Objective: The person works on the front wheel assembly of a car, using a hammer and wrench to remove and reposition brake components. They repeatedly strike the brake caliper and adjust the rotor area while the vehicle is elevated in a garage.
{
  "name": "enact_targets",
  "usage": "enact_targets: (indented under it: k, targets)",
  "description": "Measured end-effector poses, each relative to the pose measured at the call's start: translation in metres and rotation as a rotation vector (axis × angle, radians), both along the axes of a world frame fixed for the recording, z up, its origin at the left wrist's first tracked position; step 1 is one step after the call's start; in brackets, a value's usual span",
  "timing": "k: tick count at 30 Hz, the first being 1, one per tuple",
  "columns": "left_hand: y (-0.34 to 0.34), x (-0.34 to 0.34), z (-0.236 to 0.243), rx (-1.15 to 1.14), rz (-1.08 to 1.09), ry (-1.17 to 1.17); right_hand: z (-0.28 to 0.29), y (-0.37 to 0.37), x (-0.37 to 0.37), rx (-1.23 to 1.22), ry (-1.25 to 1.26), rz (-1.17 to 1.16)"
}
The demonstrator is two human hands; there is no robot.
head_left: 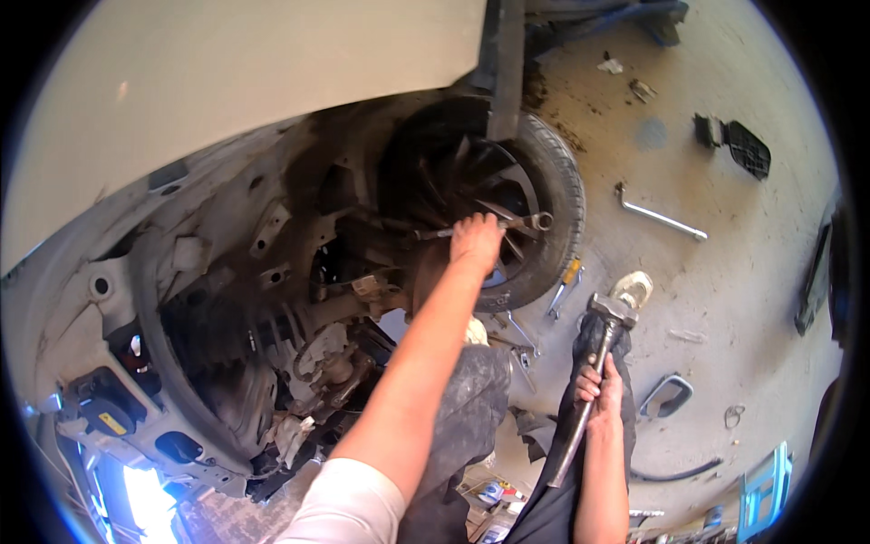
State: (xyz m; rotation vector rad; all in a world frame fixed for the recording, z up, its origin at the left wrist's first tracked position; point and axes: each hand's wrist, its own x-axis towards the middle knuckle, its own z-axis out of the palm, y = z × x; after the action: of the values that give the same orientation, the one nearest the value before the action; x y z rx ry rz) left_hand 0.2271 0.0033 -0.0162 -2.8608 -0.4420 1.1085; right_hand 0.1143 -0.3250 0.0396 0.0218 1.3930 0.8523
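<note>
The person's left hand (478,240) is grasping a long, dark metal wrench with a ring end (520,223), which is spanning the black-tyred, spoked wheel (566,181); this mid-shank hold is probably balancing both ends. The right hand (601,399) is clasping a heavy, long-handled metal hammer (604,344) partway along its handle, likely steadying the weighty head above the dark-trousered leg (585,343). A silver, L-shaped wrench (662,218) is lying on the pale grey floor (743,281), seemingly set aside.

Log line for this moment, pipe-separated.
left hand: gripping wrench at wheel | right hand: gripping hammer | floor: bent silver bar
</note>
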Motion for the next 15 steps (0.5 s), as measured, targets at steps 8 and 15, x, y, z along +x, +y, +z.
enact_targets:
  k: [8, 15]
  targets:
    - [-0.004, -0.01, -0.004, 0.001, 0.109, -0.057, 0.003, -0.013, 0.003, -0.062, 0.042, -0.02]
    - [-0.003, -0.001, 0.002, -0.019, 0.149, 0.01, 0.01, -0.009, -0.002, -0.067, 0.08, 0.008]
